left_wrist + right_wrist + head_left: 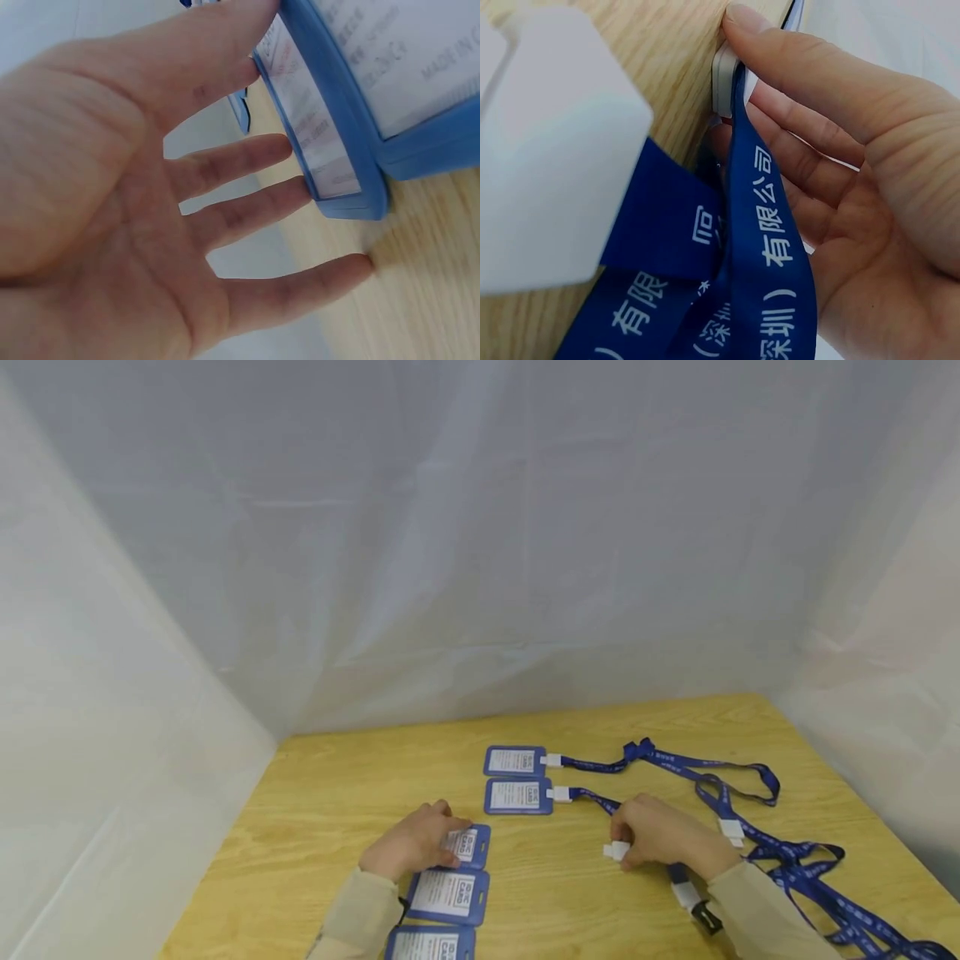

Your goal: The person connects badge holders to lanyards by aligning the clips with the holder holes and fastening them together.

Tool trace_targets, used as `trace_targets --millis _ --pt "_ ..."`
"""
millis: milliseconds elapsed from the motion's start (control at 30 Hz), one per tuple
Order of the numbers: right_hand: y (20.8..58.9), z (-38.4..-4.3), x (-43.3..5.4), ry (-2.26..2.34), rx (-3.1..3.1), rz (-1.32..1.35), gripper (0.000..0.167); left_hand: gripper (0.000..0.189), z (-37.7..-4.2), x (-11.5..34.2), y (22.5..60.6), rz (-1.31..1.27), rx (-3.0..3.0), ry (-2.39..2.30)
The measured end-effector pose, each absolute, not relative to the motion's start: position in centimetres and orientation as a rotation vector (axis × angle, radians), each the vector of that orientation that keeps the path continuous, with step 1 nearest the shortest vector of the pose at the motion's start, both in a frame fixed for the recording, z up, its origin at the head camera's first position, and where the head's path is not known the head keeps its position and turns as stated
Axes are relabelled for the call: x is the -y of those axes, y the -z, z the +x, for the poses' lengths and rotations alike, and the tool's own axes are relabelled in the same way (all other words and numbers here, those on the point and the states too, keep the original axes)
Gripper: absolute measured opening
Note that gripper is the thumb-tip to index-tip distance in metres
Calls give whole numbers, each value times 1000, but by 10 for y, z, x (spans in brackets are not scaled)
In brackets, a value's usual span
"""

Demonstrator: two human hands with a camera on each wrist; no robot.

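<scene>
My left hand [416,843] holds a blue ID badge holder [480,852] at its edges, thumb on the near side and index finger on the far side. In the left wrist view, other fingers touch the end of the badge holder [315,127], and the little finger reaches to the wood. My right hand [663,831] pinches the white clip [617,851] of a blue lanyard between thumb and fingers, to the right of that badge holder and apart from it. The lanyard strap [765,217], with white lettering, hangs from the clip past the palm.
Nearer me lie two more badge holders, a middle one [450,893] and a partly cut-off one [431,943]. Two badges with lanyards attached [517,795] lie farther back. Loose lanyards [810,877] tangle at the right. White sheeting [480,568] surrounds the wooden table [360,768].
</scene>
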State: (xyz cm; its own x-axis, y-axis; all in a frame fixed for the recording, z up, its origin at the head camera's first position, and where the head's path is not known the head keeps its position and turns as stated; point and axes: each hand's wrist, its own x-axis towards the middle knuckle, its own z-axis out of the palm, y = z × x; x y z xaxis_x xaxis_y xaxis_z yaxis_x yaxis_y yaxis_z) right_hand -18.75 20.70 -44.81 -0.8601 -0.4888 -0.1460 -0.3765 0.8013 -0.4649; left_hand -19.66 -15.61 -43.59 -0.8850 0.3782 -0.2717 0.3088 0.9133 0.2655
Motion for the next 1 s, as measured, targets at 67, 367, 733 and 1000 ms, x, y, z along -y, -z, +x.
trace_targets --millis 67,367,733,1000 --pt "448 -188 -207 618 -2735 -660 26 58 -197 157 437 519 -2765 -299" --pt "447 -188 -205 607 -2723 -649 22 57 -196 156 439 563 -2792 -296" --pt "447 -192 -204 622 -2744 -754 17 56 -194 149 441 591 -2816 -249" --pt "445 -194 -199 605 -2772 -786 15 56 -192 144 440 645 -2821 -253"
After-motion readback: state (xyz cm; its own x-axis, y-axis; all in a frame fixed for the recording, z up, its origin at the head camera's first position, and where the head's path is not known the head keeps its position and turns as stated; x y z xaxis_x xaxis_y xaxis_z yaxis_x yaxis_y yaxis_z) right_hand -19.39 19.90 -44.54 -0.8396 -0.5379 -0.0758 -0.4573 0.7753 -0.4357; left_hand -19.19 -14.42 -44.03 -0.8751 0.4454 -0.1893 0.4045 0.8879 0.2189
